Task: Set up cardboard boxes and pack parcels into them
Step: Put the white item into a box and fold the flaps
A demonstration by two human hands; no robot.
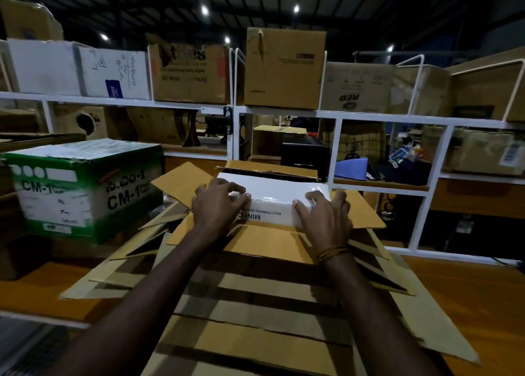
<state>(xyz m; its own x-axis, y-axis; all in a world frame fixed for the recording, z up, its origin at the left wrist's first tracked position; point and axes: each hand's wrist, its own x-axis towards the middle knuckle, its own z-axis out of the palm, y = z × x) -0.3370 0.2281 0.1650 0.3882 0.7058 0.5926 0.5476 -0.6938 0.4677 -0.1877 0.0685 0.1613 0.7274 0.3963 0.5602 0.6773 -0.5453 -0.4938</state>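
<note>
Wooden table [468,284], flattened cardboard [255,304] piled; white shelving [284,111] behind.

Site: warehouse or stockroom packing station. White metal shelving [284,111] beyond the hands carries rows of cardboard cartons [284,68], under a dark high roof with spot lights [204,9]. Flattened cardboard sheets [255,304] lie stacked on the wooden bench [468,290] under the forearms; green-and-white carton [85,188] left of the left hand [217,205].
</note>
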